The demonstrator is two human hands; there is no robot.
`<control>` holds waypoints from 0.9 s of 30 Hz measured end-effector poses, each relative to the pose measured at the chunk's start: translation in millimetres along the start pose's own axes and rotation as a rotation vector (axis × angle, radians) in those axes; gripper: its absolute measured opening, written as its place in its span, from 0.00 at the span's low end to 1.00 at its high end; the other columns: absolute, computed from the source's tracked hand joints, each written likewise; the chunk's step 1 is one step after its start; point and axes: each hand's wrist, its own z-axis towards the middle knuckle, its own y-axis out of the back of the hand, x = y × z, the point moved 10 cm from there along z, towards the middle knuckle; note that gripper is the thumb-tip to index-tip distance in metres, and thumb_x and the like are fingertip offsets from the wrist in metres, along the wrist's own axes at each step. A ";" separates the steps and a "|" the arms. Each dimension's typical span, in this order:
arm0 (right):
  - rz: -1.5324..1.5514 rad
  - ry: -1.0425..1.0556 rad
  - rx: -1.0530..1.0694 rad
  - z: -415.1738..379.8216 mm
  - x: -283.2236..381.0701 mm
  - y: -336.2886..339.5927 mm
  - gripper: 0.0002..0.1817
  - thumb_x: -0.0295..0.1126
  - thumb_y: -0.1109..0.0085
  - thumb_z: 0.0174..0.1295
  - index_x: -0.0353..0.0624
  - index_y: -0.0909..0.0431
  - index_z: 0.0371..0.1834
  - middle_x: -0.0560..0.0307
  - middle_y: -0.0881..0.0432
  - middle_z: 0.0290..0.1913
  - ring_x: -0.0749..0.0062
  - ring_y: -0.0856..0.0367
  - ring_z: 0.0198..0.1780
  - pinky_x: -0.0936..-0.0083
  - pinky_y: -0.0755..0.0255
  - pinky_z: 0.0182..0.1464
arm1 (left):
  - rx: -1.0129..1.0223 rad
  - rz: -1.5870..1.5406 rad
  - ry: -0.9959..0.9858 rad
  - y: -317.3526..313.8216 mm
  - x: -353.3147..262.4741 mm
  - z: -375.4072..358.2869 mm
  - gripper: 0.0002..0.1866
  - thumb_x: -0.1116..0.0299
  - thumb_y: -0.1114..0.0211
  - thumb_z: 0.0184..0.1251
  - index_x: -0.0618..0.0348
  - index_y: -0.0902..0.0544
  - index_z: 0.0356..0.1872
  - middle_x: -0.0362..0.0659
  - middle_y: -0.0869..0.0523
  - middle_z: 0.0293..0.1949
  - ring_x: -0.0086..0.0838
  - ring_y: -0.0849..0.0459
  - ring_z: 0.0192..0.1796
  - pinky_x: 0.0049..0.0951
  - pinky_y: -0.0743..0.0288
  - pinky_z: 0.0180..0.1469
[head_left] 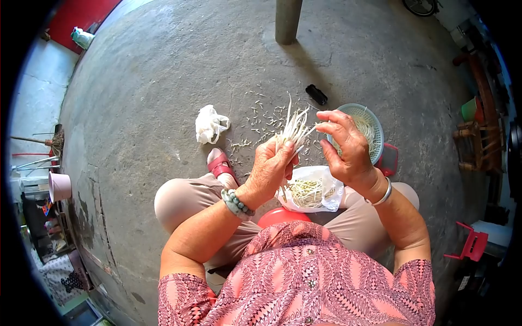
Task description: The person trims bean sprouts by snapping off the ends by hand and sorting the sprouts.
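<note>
Sprouts [295, 128] in left hand [268, 167], far bag [82, 38] possibly lettered

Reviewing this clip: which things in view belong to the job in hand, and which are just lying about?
In use, judging by the sprouts:
- sprout bunch in the left grip
- open white bag holding sprouts
- round basket holding sprouts

Apparently just lying about:
- closed-up white bag
- black object, unclear what
- pink bucket
- broom
</note>
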 end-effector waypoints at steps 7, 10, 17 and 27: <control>0.110 -0.030 -0.056 6.6 -7.3 -8.0 0.12 0.18 0.37 0.47 0.36 0.23 0.37 0.47 0.20 0.41 0.50 0.20 0.45 0.63 0.26 0.48 | 0.015 0.087 0.000 6.3 11.3 1.5 0.13 0.58 0.45 0.74 0.56 0.23 0.34 0.35 0.22 0.25 0.14 0.32 0.19 0.17 0.35 0.21; 0.184 -0.106 0.011 -0.7 -22.8 -21.3 0.11 0.18 0.38 0.49 0.36 0.23 0.37 0.47 0.19 0.39 0.51 0.19 0.43 0.64 0.25 0.47 | 0.010 0.072 0.011 12.7 14.6 -2.7 0.13 0.58 0.45 0.74 0.56 0.22 0.36 0.35 0.21 0.26 0.13 0.32 0.19 0.17 0.35 0.21; 0.266 -0.206 0.087 16.5 -32.1 -31.2 0.05 0.20 0.40 0.58 0.36 0.24 0.37 0.55 0.21 0.33 0.72 0.20 0.35 0.77 0.26 0.40 | -0.039 -0.074 0.057 13.7 -0.1 -15.4 0.09 0.61 0.43 0.72 0.56 0.21 0.38 0.34 0.21 0.27 0.12 0.34 0.19 0.16 0.37 0.21; 0.284 0.041 0.102 33.2 5.9 -40.6 0.07 0.18 0.42 0.55 0.37 0.23 0.36 0.51 0.25 0.26 0.60 0.22 0.24 0.73 0.27 0.27 | -0.073 0.008 0.043 39.6 2.7 -19.3 0.10 0.61 0.44 0.73 0.57 0.22 0.38 0.35 0.21 0.26 0.11 0.35 0.18 0.16 0.38 0.20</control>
